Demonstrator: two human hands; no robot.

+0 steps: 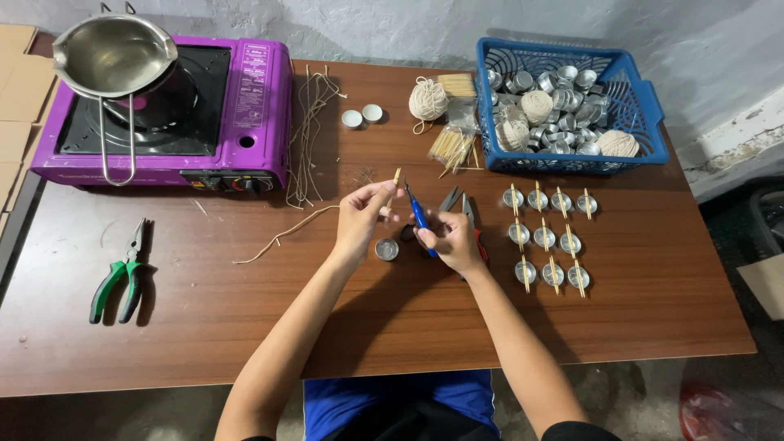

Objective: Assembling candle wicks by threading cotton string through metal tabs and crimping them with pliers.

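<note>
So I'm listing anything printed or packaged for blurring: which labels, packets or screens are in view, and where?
Label panel: right side of the purple stove's top, tall rectangle, pale print on purple.
Clear packet of wooden sticks: on the table left of the blue basket, transparent, tan contents.
Second clear packet: just behind it, contents unclear.
Screens: none.

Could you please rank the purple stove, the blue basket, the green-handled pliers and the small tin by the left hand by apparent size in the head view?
1. purple stove
2. blue basket
3. green-handled pliers
4. small tin
</note>
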